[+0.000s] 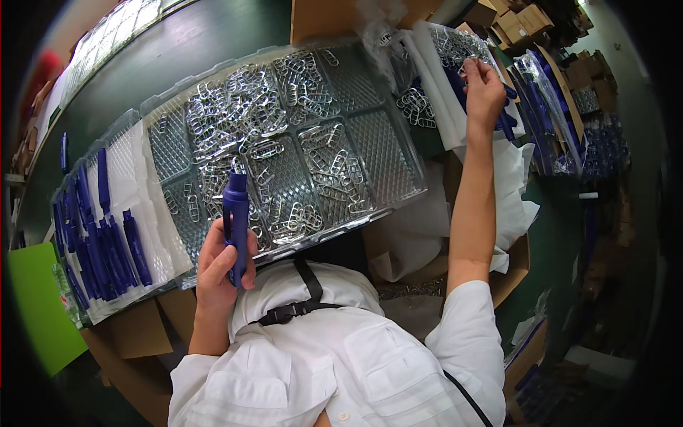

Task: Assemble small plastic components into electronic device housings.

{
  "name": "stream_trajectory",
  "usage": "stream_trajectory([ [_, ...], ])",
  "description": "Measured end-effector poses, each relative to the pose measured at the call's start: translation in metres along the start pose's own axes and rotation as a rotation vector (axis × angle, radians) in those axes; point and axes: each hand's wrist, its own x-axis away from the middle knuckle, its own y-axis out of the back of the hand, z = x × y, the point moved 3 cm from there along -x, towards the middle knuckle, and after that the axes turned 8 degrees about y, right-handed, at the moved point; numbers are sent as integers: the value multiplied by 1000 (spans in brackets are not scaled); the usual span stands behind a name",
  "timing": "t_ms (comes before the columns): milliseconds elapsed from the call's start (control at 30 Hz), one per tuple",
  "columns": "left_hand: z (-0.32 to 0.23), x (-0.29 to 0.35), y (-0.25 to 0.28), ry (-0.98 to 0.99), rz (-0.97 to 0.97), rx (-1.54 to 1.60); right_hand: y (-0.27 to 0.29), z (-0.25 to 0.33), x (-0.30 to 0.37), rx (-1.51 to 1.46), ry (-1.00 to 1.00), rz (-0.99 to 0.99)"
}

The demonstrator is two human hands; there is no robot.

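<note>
My left hand (213, 274) is wrapped round a dark blue, tube-shaped plastic piece (237, 206), held upright with a narrower collar and a bit of shiny metal at its top. It hovers over the near edge of a clear compartment tray (384, 160), whose cells hold many loose silver wire clips (238, 107). Out to the far right, my right hand (485, 92) has its fingertips pinched together beside a heap of similar metal clips (452, 44). A small shiny clip seems to be between them, partly covered by the fingers. More blue pieces (506, 124) lie beneath that hand.
On the left, several blue tubes (107, 256) lie on a white textured sheet (153, 235) in another tray. A bright green panel (43, 306) stands beside it. Open cardboard boxes (135, 331) sit below the table edge. A crumpled clear bag (384, 35) lies behind the tray.
</note>
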Motion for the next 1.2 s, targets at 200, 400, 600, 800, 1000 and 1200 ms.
stream_trajectory([
  [200, 6, 15, 25, 23, -112, -59, 7, -41, -86, 933, 138, 193],
  [400, 11, 30, 37, -2, -278, -200, -55, 90, 104, 85, 218, 635],
  [600, 0, 31, 38, -51, -345, -437, -111, 100, 205, 394, 486, 935],
  [800, -5, 27, 29, -204, -340, -657, -118, 94, 215, 459, 418, 973],
  [1000, 2, 32, 27, -235, -341, -602, -122, 96, 214, 509, 703, 798],
  [1200, 0, 36, 24, -140, -195, -352, -96, 96, 204, 295, 484, 682],
])
